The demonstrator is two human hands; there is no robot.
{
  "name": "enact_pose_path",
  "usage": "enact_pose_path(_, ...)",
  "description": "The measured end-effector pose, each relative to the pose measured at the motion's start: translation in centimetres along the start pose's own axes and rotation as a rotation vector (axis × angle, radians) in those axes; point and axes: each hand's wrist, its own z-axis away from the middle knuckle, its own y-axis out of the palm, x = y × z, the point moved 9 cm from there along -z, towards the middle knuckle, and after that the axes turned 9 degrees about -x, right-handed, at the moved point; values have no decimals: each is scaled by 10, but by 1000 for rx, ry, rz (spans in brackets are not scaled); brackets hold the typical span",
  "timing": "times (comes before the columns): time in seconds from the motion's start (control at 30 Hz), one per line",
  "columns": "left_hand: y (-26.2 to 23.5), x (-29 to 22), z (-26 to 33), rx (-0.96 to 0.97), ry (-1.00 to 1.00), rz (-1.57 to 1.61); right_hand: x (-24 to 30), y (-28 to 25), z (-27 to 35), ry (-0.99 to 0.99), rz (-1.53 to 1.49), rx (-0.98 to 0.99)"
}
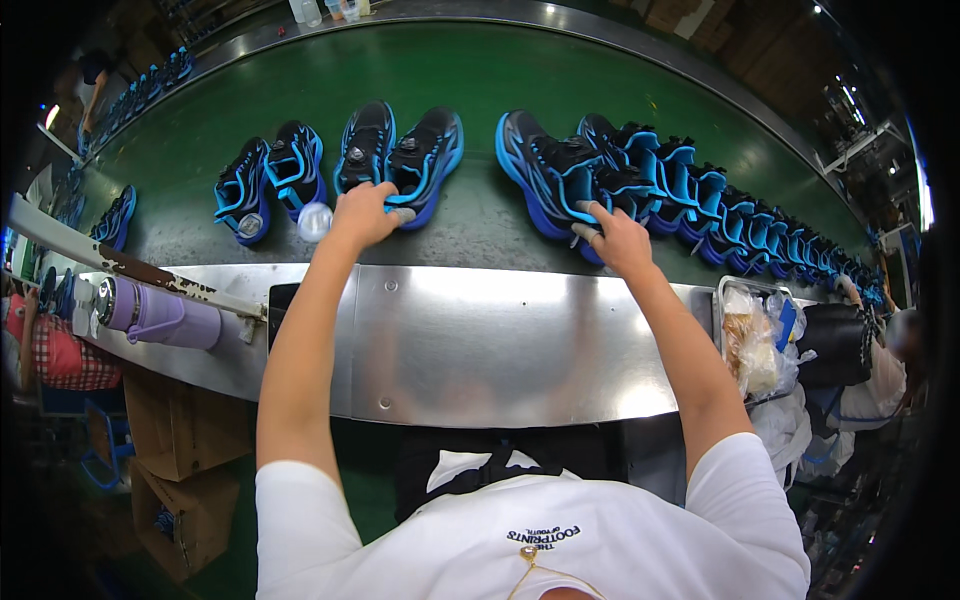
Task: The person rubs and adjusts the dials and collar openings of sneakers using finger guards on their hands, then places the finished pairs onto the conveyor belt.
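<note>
On green conveyor belt (480, 60), with curled left hand (368, 213) at heels of black-and-blue sneaker pair (430, 155), curled right hand (622, 242) at lead sneaker (535, 165); can't tell if pinching. Could topple adjacent sneakers (677, 170), given tight packing.

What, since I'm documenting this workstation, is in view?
Belt: one, green, across the middle
Ledge: one, silver, belt's near edge
Paired shoes: four, black and blue, belt left of centre
Single shoe: one, black and blue, belt's far left
Shoe row: many, black and blue, belt's right
Distant shoes: uncounted, blue, upper left
Containers: several, mixed, top edge
Clear pieces: two, colourless, at the left pair
Flask: one, lilac, ledge's left
Tray: one, silver, with bagged items, ledge's right
Cardboard boxes: two, brown, lower left
Shirt: one, white, bottom centre
Left hand: one, pale thumb cover, at the paired shoes
Right hand: one, pale finger covers, at the row's nearest heel
</note>
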Motion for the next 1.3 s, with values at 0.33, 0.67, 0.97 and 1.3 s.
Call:
enact_pose_path(0.33, -32, -118, 148, 93, -215, 965, 97, -67, 105, -212, -227, 392)
enact_pose_path(0.67, -63, -145, 190, -144, 59, 498, 123, -156, 165, -207, -833, 223)
enact_pose_path(0.97, -50, -151, 193, -56, 71, 527, 120, -106, 176, -183, -610, 212)
enact_pose_path(1.3, -44, -159, 193, 70, 106, 674, 93, -81, 159, 42, -772, 26)
